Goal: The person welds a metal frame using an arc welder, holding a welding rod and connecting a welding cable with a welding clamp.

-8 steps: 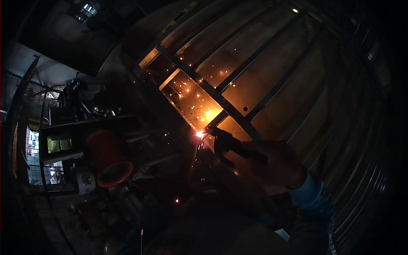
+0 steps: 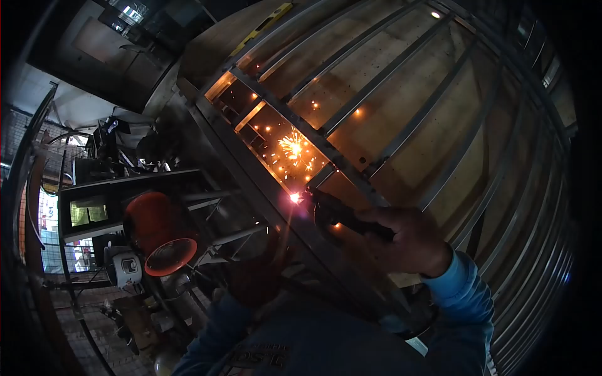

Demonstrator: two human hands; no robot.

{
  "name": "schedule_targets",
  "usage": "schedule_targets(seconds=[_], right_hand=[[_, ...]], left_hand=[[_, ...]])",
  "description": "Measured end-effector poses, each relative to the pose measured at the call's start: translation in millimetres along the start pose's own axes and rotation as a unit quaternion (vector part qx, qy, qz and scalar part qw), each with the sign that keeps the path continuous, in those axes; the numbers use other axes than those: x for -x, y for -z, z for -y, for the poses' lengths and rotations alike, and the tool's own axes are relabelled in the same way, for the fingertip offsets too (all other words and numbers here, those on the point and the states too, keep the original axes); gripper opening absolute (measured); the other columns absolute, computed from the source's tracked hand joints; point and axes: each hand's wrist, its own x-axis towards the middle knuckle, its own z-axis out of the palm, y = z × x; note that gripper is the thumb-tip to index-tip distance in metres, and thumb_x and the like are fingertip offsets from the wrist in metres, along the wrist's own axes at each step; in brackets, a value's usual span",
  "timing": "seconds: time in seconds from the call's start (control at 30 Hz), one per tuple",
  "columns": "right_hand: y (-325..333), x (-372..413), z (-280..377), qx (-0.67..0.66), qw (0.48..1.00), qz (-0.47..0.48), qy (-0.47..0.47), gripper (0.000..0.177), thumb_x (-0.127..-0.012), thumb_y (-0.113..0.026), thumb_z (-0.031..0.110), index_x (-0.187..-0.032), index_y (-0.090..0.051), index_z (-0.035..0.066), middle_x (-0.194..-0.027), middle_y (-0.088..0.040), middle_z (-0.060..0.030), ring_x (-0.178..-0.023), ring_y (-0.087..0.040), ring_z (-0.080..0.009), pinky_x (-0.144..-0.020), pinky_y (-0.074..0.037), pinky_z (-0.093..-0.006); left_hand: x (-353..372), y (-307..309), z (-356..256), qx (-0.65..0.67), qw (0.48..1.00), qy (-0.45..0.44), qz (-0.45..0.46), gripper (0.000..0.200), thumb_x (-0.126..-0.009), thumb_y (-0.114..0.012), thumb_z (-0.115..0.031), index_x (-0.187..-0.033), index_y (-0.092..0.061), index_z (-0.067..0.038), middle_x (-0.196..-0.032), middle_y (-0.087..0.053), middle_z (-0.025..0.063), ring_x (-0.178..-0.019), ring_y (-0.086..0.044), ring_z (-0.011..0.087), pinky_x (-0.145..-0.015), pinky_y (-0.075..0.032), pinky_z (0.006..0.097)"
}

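My right hand [image 2: 407, 241] is wrapped around a dark welding torch [image 2: 345, 216], coming in from the lower right. The torch's tip is at a bright arc [image 2: 295, 197] on the near edge of a steel frame [image 2: 251, 166]. Orange sparks [image 2: 293, 145] burst over the board just beyond the arc. My left hand [image 2: 254, 279] sits in shadow below the arc, near the frame's long near bar. Its fingers are too dark to make out, and I cannot see whether it holds anything.
Parallel metal bars [image 2: 389, 75] run across a wooden board [image 2: 401, 116]. A yellow spirit level [image 2: 263, 26] lies at the far end. To the left are an orange-red drum-shaped thing [image 2: 150, 219], a grey-white box [image 2: 125, 267] and a wire-mesh window [image 2: 50, 225].
The whole view has become brighter, and my left arm now shows. The sparks have changed shape into a burst above the arc. My right hand and the torch stay almost in place.
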Motion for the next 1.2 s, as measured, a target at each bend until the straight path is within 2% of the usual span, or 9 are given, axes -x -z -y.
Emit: schedule_targets(seconds=[0.13,0.23,0.33,0.4,0.47,0.63,0.8,0.87,1.2], right_hand=[[7,-4,5,-0.003,0.999,0.043,0.017,0.031,-0.093,-0.061,0.017,-0.121,-0.071,0.01,-0.114,-0.073,-0.0131,-0.103,-0.069,-0.0306,-0.091,-0.055,-0.0371],[3,-4,1,-0.049,0.998,0.026,-0.023,0.03,-0.092,-0.064,0.02,-0.118,-0.072,0.007,-0.112,-0.073,-0.0132,-0.099,-0.07,-0.0317,-0.089,-0.056,-0.0366],[-3,-4,-14,0.024,0.997,-0.011,0.069,0.039,-0.084,-0.069,0.008,-0.122,-0.068,0.003,-0.104,-0.075,-0.0141,-0.087,-0.075,-0.0241,-0.078,-0.061,-0.0344],[4,-2,2,-0.022,0.999,0.019,-0.023,0.037,-0.086,-0.068,0.008,-0.122,-0.068,0.004,-0.096,-0.074,-0.0152,-0.084,-0.073,-0.0232,-0.077,-0.059,-0.0338],[9,0,11,-0.039,0.996,0.021,-0.083,0.039,-0.086,-0.069,0.008,-0.124,-0.067,0.004,-0.1,-0.073,-0.0175,-0.092,-0.073,-0.0256,-0.082,-0.058,-0.0324],[12,0,-1,-0.002,1.0,0.012,0.006,0.042,-0.084,-0.072,0.013,-0.125,-0.066,0.005,-0.109,-0.072,-0.0162,-0.097,-0.072,-0.028,-0.084,-0.058,-0.0353],[8,-1,-4,0.015,0.999,0.027,-0.009,0.043,-0.082,-0.072,0.014,-0.124,-0.067,0.004,-0.114,-0.071,-0.0182,-0.101,-0.071,-0.0324,-0.086,-0.058,-0.0386],[7,-1,-3,0.002,1.0,0.03,-0.009,0.041,-0.083,-0.071,0.014,-0.123,-0.067,0.005,-0.114,-0.071,-0.018,-0.101,-0.071,-0.0329,-0.087,-0.057,-0.0374],[5,-7,4,-0.016,0.999,0.001,0.043,0.035,-0.084,-0.068,0.008,-0.119,-0.07,0.005,-0.093,-0.074,-0.0166,-0.072,-0.071,-0.0253,-0.065,-0.056,-0.0341]], left_hand=[[-19,40,-30,-0.021,0.999,-0.021,-0.012,0.068,-0.085,-0.069,-0.024,-0.15,-0.048,-0.016,-0.149,-0.049,0.0217,-0.078,-0.073,0.0317,-0.062,-0.058,0.0401],[-18,31,-28,-0.007,0.999,-0.026,-0.029,0.069,-0.084,-0.068,-0.022,-0.15,-0.049,-0.019,-0.152,-0.045,0.0208,-0.074,-0.072,0.0304,-0.061,-0.057,0.0392],[-16,21,-23,0.006,0.998,-0.027,-0.05,0.069,-0.082,-0.067,-0.019,-0.15,-0.05,-0.021,-0.155,-0.042,0.0198,-0.071,-0.071,0.0292,-0.06,-0.057,0.0382],[-16,17,-21,0.01,0.998,-0.02,-0.056,0.07,-0.082,-0.067,-0.017,-0.15,-0.051,-0.022,-0.157,-0.039,0.0192,-0.068,-0.07,0.0283,-0.059,-0.056,0.0376],[-15,14,-21,0.004,0.999,0.015,-0.031,0.071,-0.081,-0.066,-0.016,-0.149,-0.051,-0.023,-0.158,-0.038,0.019,-0.067,-0.07,0.0275,-0.058,-0.056,0.0371],[-15,8,-21,-0.037,0.987,0.133,0.076,0.073,-0.077,-0.067,-0.016,-0.148,-0.053,-0.024,-0.157,-0.039,0.0197,-0.064,-0.069,0.0256,-0.056,-0.055,0.0359],[-12,13,-16,-0.038,0.999,-0.017,-0.032,0.073,-0.078,-0.067,-0.017,-0.149,-0.05,-0.021,-0.151,-0.045,0.0219,-0.065,-0.069,0.0276,-0.056,-0.056,0.0384],[-15,23,-25,-0.046,0.998,0.018,0.029,0.057,-0.086,-0.066,-0.02,-0.142,-0.056,-0.015,-0.142,-0.054,0.0239,-0.075,-0.071,0.032,-0.059,-0.058,0.0415],[-5,11,-12,-0.016,0.997,-0.041,-0.056,0.058,-0.083,-0.063,-0.011,-0.139,-0.06,-0.022,-0.146,-0.05,0.0233,-0.065,-0.069,0.0274,-0.057,-0.057,0.0374]])
